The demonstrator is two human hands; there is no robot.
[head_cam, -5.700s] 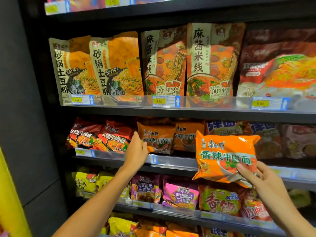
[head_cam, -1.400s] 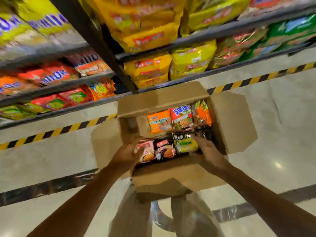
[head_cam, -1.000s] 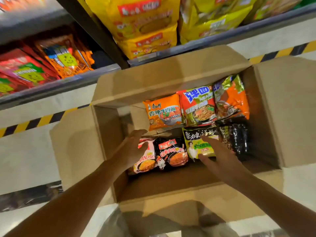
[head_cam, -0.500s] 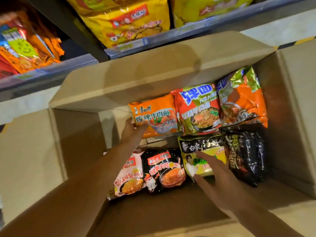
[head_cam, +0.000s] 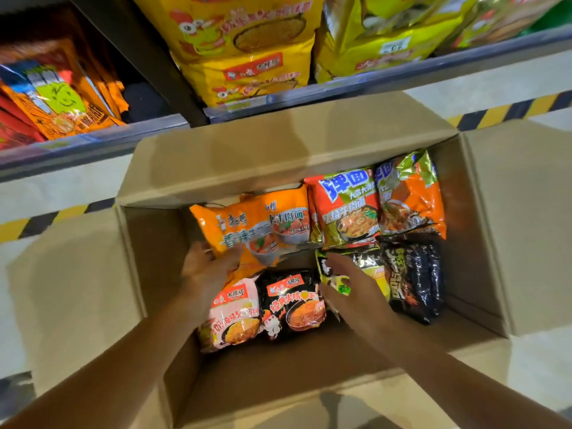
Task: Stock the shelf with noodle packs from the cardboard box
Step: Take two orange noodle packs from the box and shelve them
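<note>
While the cardboard box (head_cam: 309, 156) sits open below the shelf (head_cam: 340, 88), left hand (head_cam: 205, 270) grips the orange noodle pack (head_cam: 250, 230) (lower-left corner) — raised. Right hand (head_cam: 356, 292) — fingers spread, resting on yellow-black pack (head_cam: 368, 267).

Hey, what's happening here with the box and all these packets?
A person is bent over an open brown cardboard box on the floor by a stocked store shelf. The left hand is gripping the lower corner of an orange noodle pack, which looks tilted up out of its row. The right hand lies spread, closed on nothing, over a yellow-and-black noodle pack. Other packs, pink, black and red-green, lie in the box.
</note>
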